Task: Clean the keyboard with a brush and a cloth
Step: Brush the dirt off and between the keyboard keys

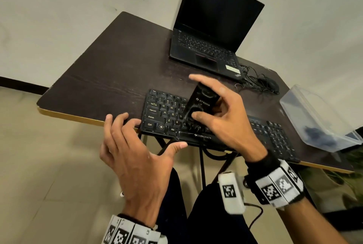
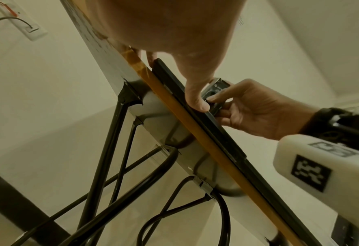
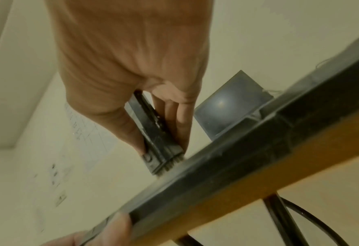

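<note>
Brushing is under way: right hand [image 1: 225, 114] pinches the brush [image 1: 200, 104], bristles on the keyboard [image 1: 157, 114], whose left end the spread left hand [image 1: 133, 145] steadies. Next, by judgement, come strokes along remaining rows; no cloth is identifiable.

Dark wood-grain table [image 1: 110, 66] with a tan edge band, on black metal folding legs [image 2: 102, 166]. Plain off-white wall [image 1: 59, 7] behind. Pale tiled floor [image 1: 39, 165], dark skirting [image 1: 21, 83] at far left. White switch plate [image 2: 29, 27] on the wall, a wire entering it.
</note>
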{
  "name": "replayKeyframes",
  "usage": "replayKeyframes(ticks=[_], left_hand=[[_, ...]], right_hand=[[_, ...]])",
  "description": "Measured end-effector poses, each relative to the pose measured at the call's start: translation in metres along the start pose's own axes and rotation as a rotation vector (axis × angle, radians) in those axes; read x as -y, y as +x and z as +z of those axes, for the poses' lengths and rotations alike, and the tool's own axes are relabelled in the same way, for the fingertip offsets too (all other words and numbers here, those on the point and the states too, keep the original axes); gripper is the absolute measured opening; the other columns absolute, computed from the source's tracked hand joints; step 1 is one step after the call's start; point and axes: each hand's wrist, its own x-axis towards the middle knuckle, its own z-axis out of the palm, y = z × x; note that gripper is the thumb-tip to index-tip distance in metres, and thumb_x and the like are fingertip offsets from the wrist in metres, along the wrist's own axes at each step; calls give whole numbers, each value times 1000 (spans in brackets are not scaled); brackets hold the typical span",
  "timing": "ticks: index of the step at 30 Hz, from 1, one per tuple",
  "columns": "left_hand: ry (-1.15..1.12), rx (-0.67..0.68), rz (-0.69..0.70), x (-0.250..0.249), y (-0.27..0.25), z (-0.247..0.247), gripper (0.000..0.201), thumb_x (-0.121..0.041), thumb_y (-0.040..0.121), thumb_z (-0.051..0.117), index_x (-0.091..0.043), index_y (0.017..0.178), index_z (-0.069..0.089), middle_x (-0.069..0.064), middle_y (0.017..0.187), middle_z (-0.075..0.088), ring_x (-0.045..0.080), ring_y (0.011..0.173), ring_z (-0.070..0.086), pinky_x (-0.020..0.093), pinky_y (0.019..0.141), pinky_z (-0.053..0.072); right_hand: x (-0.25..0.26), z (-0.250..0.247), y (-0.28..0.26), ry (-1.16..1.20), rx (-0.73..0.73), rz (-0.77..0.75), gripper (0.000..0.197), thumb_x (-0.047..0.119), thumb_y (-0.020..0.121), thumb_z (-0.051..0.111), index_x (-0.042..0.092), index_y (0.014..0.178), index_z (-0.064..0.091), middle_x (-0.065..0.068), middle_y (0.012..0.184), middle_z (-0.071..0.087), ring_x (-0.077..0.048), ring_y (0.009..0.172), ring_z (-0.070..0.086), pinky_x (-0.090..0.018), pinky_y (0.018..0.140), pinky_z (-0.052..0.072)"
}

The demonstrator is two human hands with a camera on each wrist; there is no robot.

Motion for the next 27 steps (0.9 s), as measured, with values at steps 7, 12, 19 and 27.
replayKeyframes(ticks=[7,12,19,27], left_hand=[[2,7,-1,0,-1,-1,110,-82,51,74,-5,127,53,10,151,49,31,158,25,56,117,26],[6,6,-6,0,1,-1,109,-82,51,71,-5,127,53,10,151,49,30,158,25,55,118,25],[31,14,4,2,1,0,110,-83,51,72,-5,128,54,11,151,48,32,157,27,58,116,27],[67,13,25,3,0,0,112,-82,55,75,-4,132,56,14,152,47,34,157,26,57,116,26]], right_hand=[[-6,1,10,-63,-61,23,80,-14,81,77,30,147,65,17,131,71,-10,105,73,-39,89,67],[-9,-1,2,-97,-76,51,79,-7,87,81,35,151,61,37,124,68,-11,103,75,-40,80,69],[-8,-4,-21,-188,-151,-4,71,-5,86,80,33,145,65,28,110,71,-10,84,74,-28,69,66],[-8,-5,-33,-235,-211,-18,64,0,85,83,33,138,68,8,101,67,-19,75,70,-37,66,65]])
